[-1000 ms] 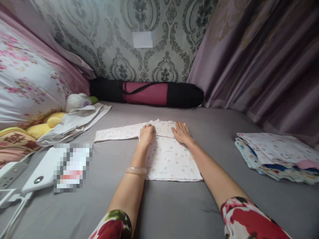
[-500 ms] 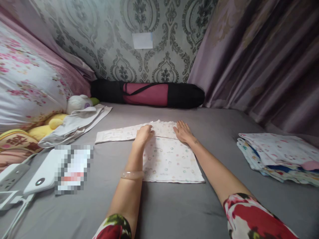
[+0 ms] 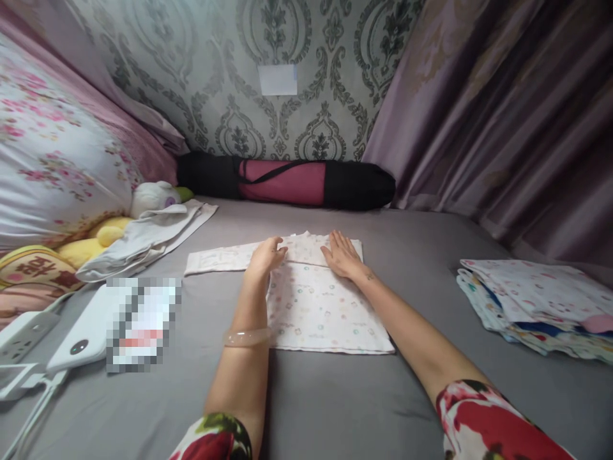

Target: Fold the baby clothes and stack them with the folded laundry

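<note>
A small white long-sleeved shirt (image 3: 325, 313) with tiny coloured prints lies flat on the grey bed sheet. One sleeve (image 3: 218, 260) stretches out to the left; a band of printed fabric lies across the upper part, and my hands cover some of it. Over the left shoulder area rests my left hand (image 3: 268, 257), its fingers lightly bent and the thumb apart, gripping nothing that I can see. My right hand (image 3: 342, 254) lies flat on the upper right of the shirt with fingers stretched out.
Folded printed clothes (image 3: 541, 294) are piled at right. At left are a pale folded garment (image 3: 148, 239), plush toys (image 3: 156, 199), a white power bank (image 3: 86, 329) and a power strip (image 3: 26, 335) with cables. A black and maroon long bag (image 3: 282, 183) lies along the wall.
Both hands have slid slightly left over the shirt. The shirt's upper right corner now shows beside my right hand. The shirt itself stays in place.
</note>
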A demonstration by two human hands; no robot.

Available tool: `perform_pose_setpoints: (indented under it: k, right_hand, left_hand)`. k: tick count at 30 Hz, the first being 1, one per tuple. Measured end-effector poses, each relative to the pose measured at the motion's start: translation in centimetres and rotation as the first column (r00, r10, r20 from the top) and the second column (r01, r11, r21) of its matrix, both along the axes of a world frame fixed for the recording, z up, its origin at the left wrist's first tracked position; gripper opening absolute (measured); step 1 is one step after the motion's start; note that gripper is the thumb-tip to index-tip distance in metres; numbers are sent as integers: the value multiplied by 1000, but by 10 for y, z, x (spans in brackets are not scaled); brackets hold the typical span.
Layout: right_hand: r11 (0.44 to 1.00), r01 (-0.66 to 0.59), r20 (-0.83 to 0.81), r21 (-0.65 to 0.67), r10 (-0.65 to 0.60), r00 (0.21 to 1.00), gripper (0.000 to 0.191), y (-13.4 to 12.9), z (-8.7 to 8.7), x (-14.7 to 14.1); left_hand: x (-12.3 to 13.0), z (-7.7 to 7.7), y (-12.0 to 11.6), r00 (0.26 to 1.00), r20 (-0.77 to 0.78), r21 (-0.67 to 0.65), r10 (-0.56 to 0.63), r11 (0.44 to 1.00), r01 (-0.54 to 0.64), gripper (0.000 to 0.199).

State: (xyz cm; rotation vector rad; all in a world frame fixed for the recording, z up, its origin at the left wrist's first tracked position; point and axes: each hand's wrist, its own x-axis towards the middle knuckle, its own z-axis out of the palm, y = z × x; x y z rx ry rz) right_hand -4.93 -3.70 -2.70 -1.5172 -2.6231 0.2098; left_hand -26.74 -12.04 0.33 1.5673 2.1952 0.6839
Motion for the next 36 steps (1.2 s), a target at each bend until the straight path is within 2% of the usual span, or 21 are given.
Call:
perform_pose_setpoints:
  k: [8, 16, 23, 28, 36]
  right_hand:
    - [998, 51, 23, -30, -50, 998, 70, 0, -9, -12]
    - [994, 34, 59, -102, -29, 998, 70, -1, 0, -12]
    - [994, -79, 24, -76, 81, 996, 68, -12, 0, -31]
    - [995, -53, 4, -84, 54, 999, 66, -11, -3, -44]
    - [994, -35, 25, -104, 38, 999, 65, -10, -4, -46]
  left_hand:
    - [-9, -6, 0, 1000, 11, 18, -3, 1000, 3, 36]
    - [-11, 1, -3, 998, 59, -6, 32, 999, -32, 39]
    - [-16, -2, -4, 997, 51, 17, 56, 998, -57, 37]
    - [-18, -2, -5, 997, 34, -5, 72, 997, -72, 37]
    - [-24, -5, -7, 992, 72, -27, 108, 994, -107, 39]
